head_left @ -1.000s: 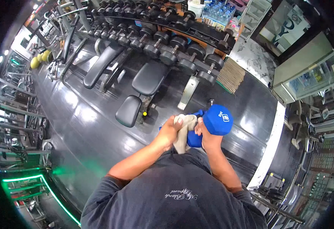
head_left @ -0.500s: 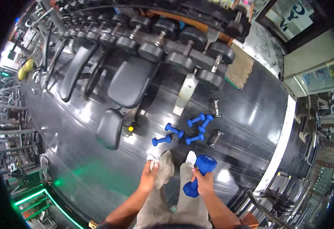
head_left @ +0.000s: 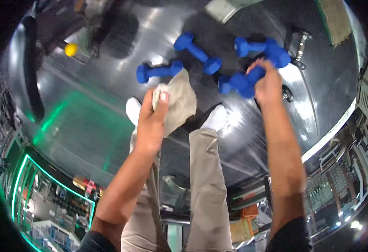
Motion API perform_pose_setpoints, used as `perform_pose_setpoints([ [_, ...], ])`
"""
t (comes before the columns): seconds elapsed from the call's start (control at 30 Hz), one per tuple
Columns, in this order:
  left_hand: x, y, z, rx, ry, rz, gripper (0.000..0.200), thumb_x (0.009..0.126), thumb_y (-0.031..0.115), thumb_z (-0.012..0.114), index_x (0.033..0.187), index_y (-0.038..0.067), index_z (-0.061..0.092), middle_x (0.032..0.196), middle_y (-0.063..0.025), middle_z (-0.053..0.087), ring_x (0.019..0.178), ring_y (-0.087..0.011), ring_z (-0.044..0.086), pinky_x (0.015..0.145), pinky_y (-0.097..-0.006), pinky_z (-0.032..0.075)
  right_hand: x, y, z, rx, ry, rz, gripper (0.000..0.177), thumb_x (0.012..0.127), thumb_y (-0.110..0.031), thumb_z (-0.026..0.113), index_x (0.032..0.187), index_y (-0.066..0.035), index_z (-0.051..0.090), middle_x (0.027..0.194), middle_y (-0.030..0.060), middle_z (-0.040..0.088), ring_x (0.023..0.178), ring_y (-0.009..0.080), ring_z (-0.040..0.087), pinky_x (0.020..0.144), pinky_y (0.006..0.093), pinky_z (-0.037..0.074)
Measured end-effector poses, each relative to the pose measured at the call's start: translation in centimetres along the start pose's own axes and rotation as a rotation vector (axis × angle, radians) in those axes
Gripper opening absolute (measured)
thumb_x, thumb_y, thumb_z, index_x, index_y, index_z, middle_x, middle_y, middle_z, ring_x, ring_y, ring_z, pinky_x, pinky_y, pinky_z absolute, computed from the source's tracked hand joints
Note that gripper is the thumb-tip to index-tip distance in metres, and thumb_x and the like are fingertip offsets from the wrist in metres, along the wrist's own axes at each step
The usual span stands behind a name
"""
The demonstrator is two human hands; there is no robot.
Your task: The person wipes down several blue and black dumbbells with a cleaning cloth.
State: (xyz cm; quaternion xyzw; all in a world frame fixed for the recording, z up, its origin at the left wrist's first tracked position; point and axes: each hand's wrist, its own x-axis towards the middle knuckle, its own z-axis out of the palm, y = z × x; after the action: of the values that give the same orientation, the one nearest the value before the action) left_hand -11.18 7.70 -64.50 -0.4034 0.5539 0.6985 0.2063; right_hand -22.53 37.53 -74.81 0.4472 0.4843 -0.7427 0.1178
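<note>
My left hand is closed on a beige cloth, pinching it under the thumb, and the cloth hangs to the right over the floor. My right hand is wrapped round a blue dumbbell, slightly blurred, low over the other small weights. Left of it, one small blue dumbbell lies beyond the cloth, and another small blue dumbbell lies at a slant. A further blue dumbbell lies just beyond my right hand, partly covered by the held one.
A chrome dumbbell lies on the dark, shiny floor at the right, with another mostly hidden behind my right wrist. My feet in white socks stand below the weights. A padded bench is at the far left; a green-lit frame stands lower left.
The view has tilted down and come closer to the floor. My right hand has carried the blue dumbbell forward, from beside my leg to among the small dumbbells. The cloth stays in my left hand.
</note>
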Motion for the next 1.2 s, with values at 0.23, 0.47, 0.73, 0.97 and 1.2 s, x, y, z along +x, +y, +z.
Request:
perform_pose_setpoints([
  [0.23,1.5,-5.1,-1.2,-0.072,0.018,-0.066,0.04,0.108,0.04,0.058,0.13,0.006,0.059,0.113,-0.001,0.064,0.103,-0.0079,0.057,0.092,-0.0265,0.047,15.6,-2.1,4.3,-0.145,0.012,-0.076,0.013,0.094,0.004,0.069,0.104,0.004,0.061,0.09,0.0168,0.067,0.078,0.0291,0.068,0.075,0.046,0.06],
  [0.47,3.4,-5.4,-2.3,-0.074,0.005,-0.078,0.041,0.109,0.042,0.057,0.129,0.007,0.058,0.111,0.0012,0.061,0.103,-0.0073,0.054,0.094,-0.0269,0.045,25.0,-1.8,7.1,-0.524,0.093,-0.269,0.045,0.09,0.001,0.078,0.127,0.011,0.053,0.113,0.0198,0.067,0.089,0.0251,0.067,0.078,0.0409,0.055],
  [0.73,7.0,-4.6,-1.3,-0.094,0.007,-0.019,0.049,0.107,0.047,0.058,0.13,0.004,0.058,0.113,-0.0012,0.062,0.104,-0.0092,0.057,0.094,-0.0272,0.046,25.6,-0.8,5.6,-0.606,0.079,-0.154,0.066,0.088,-0.002,0.079,0.143,0.008,0.044,0.119,0.0234,0.065,0.103,0.0308,0.066,0.094,0.0423,0.055],
  [0.97,9.8,-3.9,2.8,-0.268,-0.096,-0.081,0.039,0.107,0.04,0.059,0.125,0.005,0.06,0.112,-0.0055,0.066,0.103,-0.0124,0.062,0.092,-0.0303,0.051,13.1,1.8,6.5,-0.746,0.024,-0.34,0.046,0.09,-0.02,0.077,0.129,0.001,0.065,0.104,0.0088,0.071,0.096,0.0171,0.061,0.09,0.0315,0.049],
  [1.2,12.4,-1.6,13.6,-0.241,-0.287,-0.116,0.048,0.105,0.047,0.06,0.119,0.001,0.066,0.108,-0.0069,0.069,0.101,-0.0135,0.064,0.09,-0.03,0.049,-2.0,0.2,2.7,-0.427,-0.426,0.193,0.058,0.093,-0.036,0.079,0.136,-0.002,0.059,0.119,0.0116,0.068,0.107,0.0189,0.068,0.091,0.0327,0.056],
])
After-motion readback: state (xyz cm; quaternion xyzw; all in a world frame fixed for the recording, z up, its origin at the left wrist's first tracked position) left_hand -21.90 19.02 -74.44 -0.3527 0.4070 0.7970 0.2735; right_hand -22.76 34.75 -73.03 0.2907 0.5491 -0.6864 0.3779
